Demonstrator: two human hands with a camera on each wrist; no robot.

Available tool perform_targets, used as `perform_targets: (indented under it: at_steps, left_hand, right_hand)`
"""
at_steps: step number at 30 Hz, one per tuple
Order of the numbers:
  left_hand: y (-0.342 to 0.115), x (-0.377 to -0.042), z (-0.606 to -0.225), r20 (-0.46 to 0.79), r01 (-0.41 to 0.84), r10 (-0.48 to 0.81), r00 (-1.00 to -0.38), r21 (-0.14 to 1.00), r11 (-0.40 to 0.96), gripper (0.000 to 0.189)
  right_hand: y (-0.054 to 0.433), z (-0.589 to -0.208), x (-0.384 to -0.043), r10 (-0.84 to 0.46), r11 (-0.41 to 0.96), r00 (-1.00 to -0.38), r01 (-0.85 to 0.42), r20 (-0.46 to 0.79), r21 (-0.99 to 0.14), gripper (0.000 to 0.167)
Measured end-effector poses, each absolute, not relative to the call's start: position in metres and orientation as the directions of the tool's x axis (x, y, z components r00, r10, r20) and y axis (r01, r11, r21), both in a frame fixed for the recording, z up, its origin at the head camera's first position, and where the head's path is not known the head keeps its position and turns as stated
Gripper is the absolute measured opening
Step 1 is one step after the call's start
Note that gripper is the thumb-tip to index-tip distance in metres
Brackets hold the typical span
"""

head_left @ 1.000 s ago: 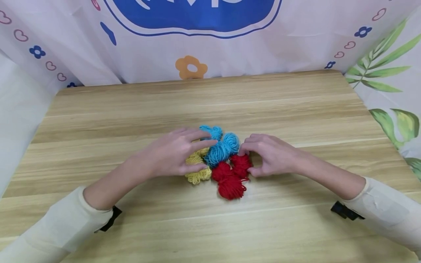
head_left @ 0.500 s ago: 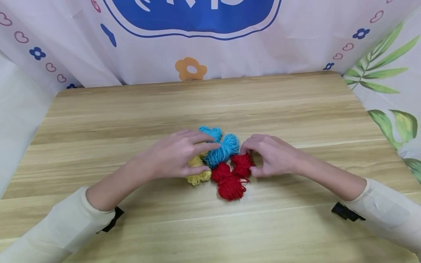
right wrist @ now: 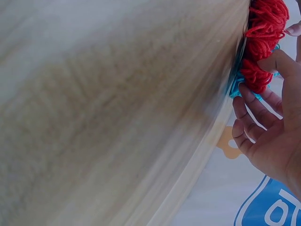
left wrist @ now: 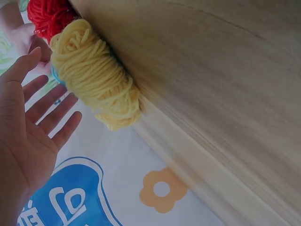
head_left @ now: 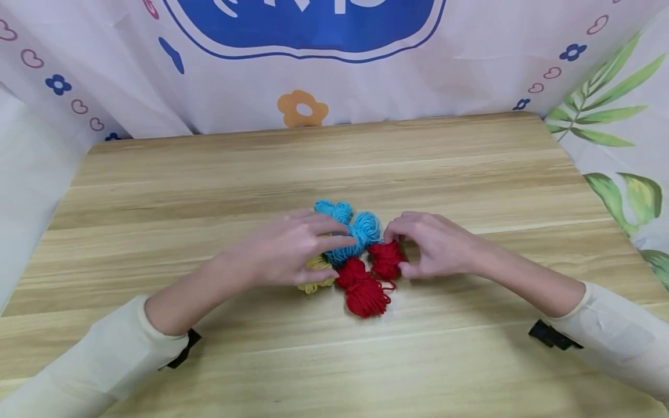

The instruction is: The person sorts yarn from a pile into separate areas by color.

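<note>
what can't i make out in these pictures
- Head view: much of the wound yellow yarn bundle, behind the left hand.
- Left wrist view: most of the light-blue yarn bundles, behind the yellow yarn bundle.
- Right wrist view: the printed blue emblem's full lettering, cut off by the edges.

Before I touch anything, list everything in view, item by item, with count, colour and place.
Yarn bundles: two, red, nearest the right hand
Yarn bundles: two visible, blue, between the hands and just beyond
Yellow yarn: at least one bundle, yellow, beside the left hand, partly hidden in the head view
Table: one, light wood-grain, beneath the yarn
Cloth backdrop: white, behind the table, with hearts and flowers
Emblem: one, blue and white, on the cloth
Large flower: one, orange, below the emblem
Leaf prints: several, green, far right
Sleeves: two, off-white, on the forearms
Black fittings: two, black, at the cuffs
Left hand: one, fingers extended beside the yellow yarn
Right hand: one, curled round a red bundle
</note>
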State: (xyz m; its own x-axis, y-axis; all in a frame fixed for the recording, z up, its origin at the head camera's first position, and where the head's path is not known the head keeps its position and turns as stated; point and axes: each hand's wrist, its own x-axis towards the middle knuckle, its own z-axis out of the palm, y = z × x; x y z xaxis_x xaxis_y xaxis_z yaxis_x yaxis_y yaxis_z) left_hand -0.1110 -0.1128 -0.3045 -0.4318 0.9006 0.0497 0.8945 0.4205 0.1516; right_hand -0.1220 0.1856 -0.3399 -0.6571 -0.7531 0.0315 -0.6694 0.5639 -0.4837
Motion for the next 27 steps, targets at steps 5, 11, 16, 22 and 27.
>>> perform_targets:
  at_steps: [5, 11, 16, 22, 27]
  left_hand:
    - [-0.109, -0.109, -0.306, 0.02, 0.894, 0.908, -0.417, 0.188, 0.407, 0.057]
    - [-0.106, -0.108, -0.308, 0.053, 0.903, 0.915, -0.4, 0.193, 0.384, 0.054]
    - [-0.104, -0.106, -0.307, 0.09, 0.918, 0.921, -0.379, 0.164, 0.362, 0.052]
    - [-0.1, -0.104, -0.306, 0.109, 0.932, 0.93, -0.351, 0.134, 0.336, 0.049]
    - [-0.097, -0.101, -0.306, 0.118, 0.943, 0.94, -0.32, 0.132, 0.305, 0.05]
  right_hand:
    - [0.186, -0.34, -0.122, -0.758, 0.557, -0.652, -0.673, 0.035, -0.487, 0.034]
    - [0.187, -0.341, -0.123, -0.756, 0.554, -0.654, -0.66, 0.026, -0.507, 0.034]
    - [0.189, -0.341, -0.124, -0.755, 0.537, -0.655, -0.632, 0.014, -0.559, 0.035]
    - [0.19, -0.341, -0.126, -0.751, 0.509, -0.66, -0.593, 0.015, -0.624, 0.037]
    - [0.191, -0.34, -0.126, -0.748, 0.501, -0.664, -0.58, 0.016, -0.643, 0.038]
